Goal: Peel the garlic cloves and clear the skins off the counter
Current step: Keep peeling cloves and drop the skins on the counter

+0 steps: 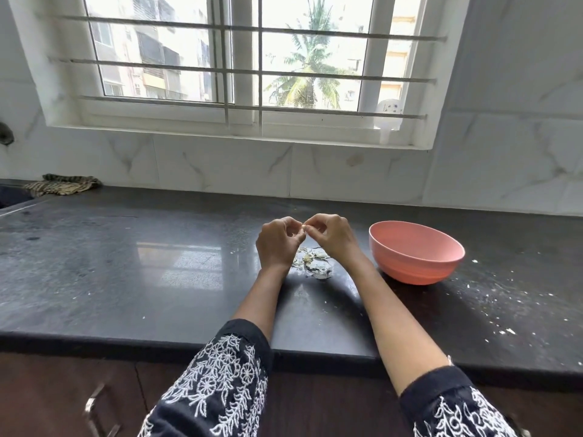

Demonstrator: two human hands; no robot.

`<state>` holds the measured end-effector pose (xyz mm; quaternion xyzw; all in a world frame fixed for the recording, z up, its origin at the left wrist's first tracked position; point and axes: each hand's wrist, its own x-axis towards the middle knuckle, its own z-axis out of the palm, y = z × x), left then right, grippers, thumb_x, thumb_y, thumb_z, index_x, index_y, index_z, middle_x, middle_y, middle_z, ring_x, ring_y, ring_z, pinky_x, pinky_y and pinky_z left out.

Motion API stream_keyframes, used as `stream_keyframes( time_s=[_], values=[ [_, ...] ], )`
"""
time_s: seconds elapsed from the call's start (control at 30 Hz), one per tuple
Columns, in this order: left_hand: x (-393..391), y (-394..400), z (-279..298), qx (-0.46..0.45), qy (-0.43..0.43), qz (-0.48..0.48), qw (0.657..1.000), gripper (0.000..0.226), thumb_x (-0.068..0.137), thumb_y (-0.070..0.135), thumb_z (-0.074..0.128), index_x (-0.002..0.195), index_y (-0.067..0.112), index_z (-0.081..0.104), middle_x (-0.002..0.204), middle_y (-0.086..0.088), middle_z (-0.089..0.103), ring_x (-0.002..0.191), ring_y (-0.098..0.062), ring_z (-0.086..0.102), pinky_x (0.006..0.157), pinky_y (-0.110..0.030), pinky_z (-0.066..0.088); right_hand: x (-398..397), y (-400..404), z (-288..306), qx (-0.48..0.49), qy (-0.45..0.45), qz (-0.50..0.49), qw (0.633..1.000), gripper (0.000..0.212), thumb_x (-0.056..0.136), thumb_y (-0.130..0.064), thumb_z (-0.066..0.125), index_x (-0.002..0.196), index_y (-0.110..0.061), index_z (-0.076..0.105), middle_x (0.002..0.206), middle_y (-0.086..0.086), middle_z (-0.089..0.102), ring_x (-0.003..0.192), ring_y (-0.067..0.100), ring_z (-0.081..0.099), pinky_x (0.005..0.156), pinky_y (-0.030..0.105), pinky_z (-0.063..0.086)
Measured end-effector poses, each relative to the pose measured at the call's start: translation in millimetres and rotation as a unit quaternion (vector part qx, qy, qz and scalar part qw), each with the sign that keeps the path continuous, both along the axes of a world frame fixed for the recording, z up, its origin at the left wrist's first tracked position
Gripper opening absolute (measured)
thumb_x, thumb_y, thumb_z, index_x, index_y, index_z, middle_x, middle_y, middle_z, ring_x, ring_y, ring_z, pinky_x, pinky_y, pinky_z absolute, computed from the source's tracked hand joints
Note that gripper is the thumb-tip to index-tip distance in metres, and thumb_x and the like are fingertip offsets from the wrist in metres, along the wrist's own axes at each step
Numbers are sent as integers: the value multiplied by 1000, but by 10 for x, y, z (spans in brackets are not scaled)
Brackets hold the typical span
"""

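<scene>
Both hands are raised above the black counter (157,263), fingertips meeting. My left hand (277,244) and my right hand (331,234) pinch a small pale garlic clove (303,228) between them; only a sliver of it shows. Below the hands a pile of papery garlic skins (315,263) lies on the counter. A pink bowl (416,252) stands just right of my right hand; its inside is hidden from here.
White crumbs (504,310) are scattered over the counter's right part. A striped cloth (63,186) lies at the back left by the sink edge. A tiled wall and barred window rise behind. The counter's front edge runs under my forearms.
</scene>
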<state>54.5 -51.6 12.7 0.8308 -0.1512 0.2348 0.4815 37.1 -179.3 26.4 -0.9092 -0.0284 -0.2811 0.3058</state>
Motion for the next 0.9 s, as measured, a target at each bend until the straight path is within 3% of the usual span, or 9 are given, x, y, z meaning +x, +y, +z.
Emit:
stream_keyframes(
  time_s=[0.33, 0.53, 0.63, 0.73, 0.83, 0.9],
  values=[
    [30, 0, -26, -6, -19, 6, 1000, 9, 80, 27, 71, 86, 21, 73, 82, 4, 73, 79, -11, 67, 68, -27, 51, -10, -3, 17, 17, -9, -10, 1000, 10, 82, -19, 66, 86, -14, 74, 79, 5, 71, 74, 16, 60, 72, 35, 50],
    [57, -12, -48, -5, -24, -7, 1000, 9, 80, 28, 71, 85, 21, 73, 81, 6, 73, 78, -9, 67, 68, -26, 50, -57, 5, 36, -10, 1, -40, 999, 11, 82, -21, 63, 86, -17, 72, 80, 2, 69, 75, 14, 57, 68, 28, 44],
    [114, -24, -69, -53, -14, -50, 997, 6, 80, 23, 72, 83, 17, 74, 80, 2, 73, 77, -11, 68, 71, -28, 53, -44, 16, 40, 11, -10, -33, 999, 11, 82, -19, 62, 84, -17, 72, 75, -2, 67, 71, 11, 56, 65, 26, 43],
    [151, -45, -76, -114, 11, -87, 990, 5, 79, 12, 73, 77, 17, 72, 74, 2, 71, 70, -9, 66, 73, -31, 55, -9, 11, 22, 26, -19, -17, 999, 10, 81, -19, 63, 81, -15, 72, 73, 0, 68, 69, 14, 58, 68, 32, 49],
    [171, -57, -76, -177, 56, -130, 974, 19, 81, 1, 67, 73, 18, 68, 64, 9, 66, 54, 0, 56, 65, -30, 52, 1, 5, 14, 28, -20, -13, 999, 10, 81, -19, 63, 81, -15, 72, 74, 2, 69, 69, 14, 59, 69, 33, 50],
    [174, -69, -74, -210, 89, -154, 961, 14, 84, -1, 63, 79, 12, 67, 57, 14, 64, 50, 5, 54, 59, -25, 50, 0, 3, 19, 25, -20, -15, 999, 11, 82, -19, 62, 83, -14, 72, 75, 2, 69, 69, 14, 58, 69, 32, 49]
  ],
)
